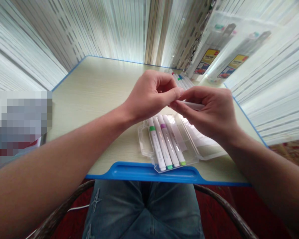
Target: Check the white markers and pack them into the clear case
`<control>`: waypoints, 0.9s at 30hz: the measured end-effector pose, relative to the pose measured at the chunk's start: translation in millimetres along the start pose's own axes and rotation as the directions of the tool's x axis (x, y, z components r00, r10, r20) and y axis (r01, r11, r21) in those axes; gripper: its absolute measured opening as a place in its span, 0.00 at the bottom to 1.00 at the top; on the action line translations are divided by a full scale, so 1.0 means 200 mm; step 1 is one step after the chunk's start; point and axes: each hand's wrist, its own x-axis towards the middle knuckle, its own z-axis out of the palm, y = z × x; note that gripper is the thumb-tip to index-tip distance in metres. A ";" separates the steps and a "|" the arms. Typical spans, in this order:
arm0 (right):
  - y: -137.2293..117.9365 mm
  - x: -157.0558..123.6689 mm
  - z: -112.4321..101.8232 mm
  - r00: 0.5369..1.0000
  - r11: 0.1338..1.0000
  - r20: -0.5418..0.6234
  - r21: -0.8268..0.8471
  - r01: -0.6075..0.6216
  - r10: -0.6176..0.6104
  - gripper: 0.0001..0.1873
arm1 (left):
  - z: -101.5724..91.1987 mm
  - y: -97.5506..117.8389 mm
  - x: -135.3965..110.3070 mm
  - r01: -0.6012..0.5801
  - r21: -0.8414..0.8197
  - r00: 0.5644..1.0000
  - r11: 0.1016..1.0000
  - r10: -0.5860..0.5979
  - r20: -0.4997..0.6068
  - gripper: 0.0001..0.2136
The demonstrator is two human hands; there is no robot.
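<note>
The left hand (149, 96) and the right hand (214, 114) meet in mid-air over the pale wood-grain worktop (97, 93), sharing one slim white plastic marker pen (195, 106). The right grip is pressed together around the barrel, thumb on top and fingers curled beneath. Only a short stretch of white shows between the knuckles. The left grip pinches the pen's near end between thumb and forefinger, and that end is hidden under the fingertips, so its colour cannot be told. The pen lies roughly level, clear of the worktop.

Directly below the joined grip sits an open clear plastic case (142, 137), its lid folded out flat under the right wrist. A row of white markers with green and purple bands (164, 142) lies side by side in the case, their tips pointing toward the person. The case's near corner reaches the worktop's raised blue plastic edge (129, 171).

Beyond the grip, partly hidden behind the fingers, a loose cluster of white markers with coloured caps (181, 80) rests on the far part of the worktop. Farther out and to the right of the grip stand two clear retail packs with yellow labels (209, 57), leaning against the pale striped backdrop. Beneath the worktop edge, blue jeans (144, 209) cover the person's lap.
</note>
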 end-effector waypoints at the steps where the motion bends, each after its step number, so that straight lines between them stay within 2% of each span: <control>1: 0.00 0.00 0.00 0.999 0.998 -0.013 0.052 -0.042 0.043 0.13 | 0.00 0.00 0.00 -0.002 -0.012 1.000 1.000 0.002 0.002 0.09; 4: 0.01 0.01 -0.01 0.989 0.966 -0.034 0.222 -0.136 0.147 0.14 | -0.01 0.01 0.01 0.015 -0.049 1.000 0.999 -0.015 -0.004 0.07; 9: 0.03 0.05 -0.01 0.979 0.898 -0.080 0.419 -0.137 0.186 0.14 | -0.02 0.00 0.02 0.012 -0.105 0.997 0.994 -0.020 -0.073 0.08; 17: 0.03 0.07 -0.01 0.965 0.870 -0.118 0.469 -0.154 0.235 0.15 | -0.02 -0.02 0.03 -0.006 -0.144 0.987 0.990 -0.017 -0.157 0.08; 27: 0.04 0.09 -0.01 0.927 0.764 -0.124 0.609 -0.212 0.355 0.05 | -0.04 -0.02 0.02 0.040 -0.187 0.976 0.982 -0.079 -0.204 0.03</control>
